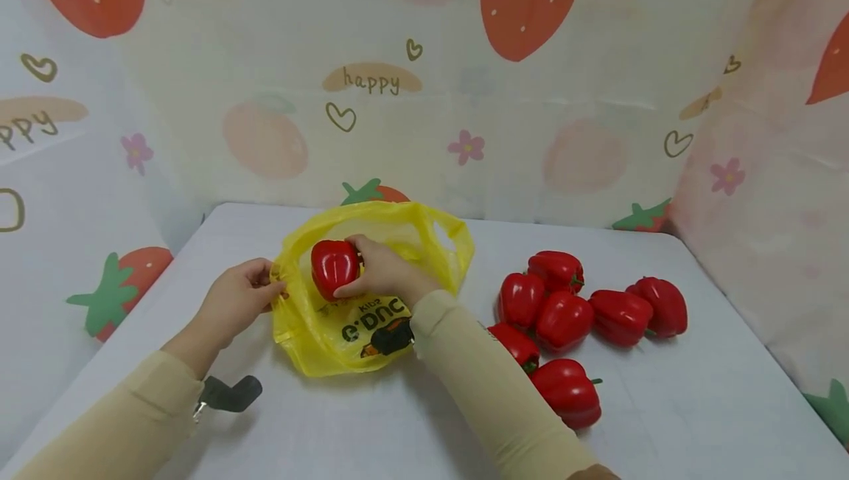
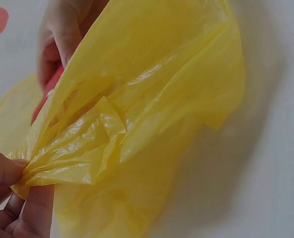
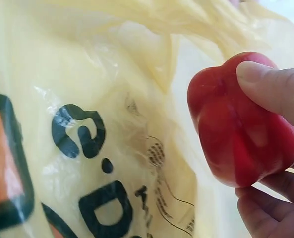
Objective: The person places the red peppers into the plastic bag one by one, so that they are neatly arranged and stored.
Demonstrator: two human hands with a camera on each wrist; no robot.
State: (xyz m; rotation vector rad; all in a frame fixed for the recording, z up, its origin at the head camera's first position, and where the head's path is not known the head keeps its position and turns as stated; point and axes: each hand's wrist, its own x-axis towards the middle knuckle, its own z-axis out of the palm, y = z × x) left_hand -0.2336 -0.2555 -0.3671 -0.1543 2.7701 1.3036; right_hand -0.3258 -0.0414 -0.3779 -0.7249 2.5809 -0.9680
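Note:
A yellow plastic bag (image 1: 312, 351) with dark printing lies spread on the table, its mouth held apart. My left hand (image 1: 232, 299) pinches the bag's left rim between thumb and fingers; the left wrist view shows the gathered film (image 2: 72, 153) in that pinch. My right hand (image 1: 385, 270) holds a glossy red bell pepper (image 1: 334, 268) at the bag's mouth. In the right wrist view the thumb lies on one side of the pepper (image 3: 241, 124), with fingers on the other. Whether the pepper touches the bag I cannot tell.
Several more red bell peppers (image 1: 564, 320) lie in a loose group on the white table (image 1: 696, 406), right of the bag, some partly behind the right sleeve (image 1: 491, 384). A dark device part (image 1: 231, 393) juts out beside the left wrist. Strawberry-print cloth (image 1: 504, 96) walls the back and sides.

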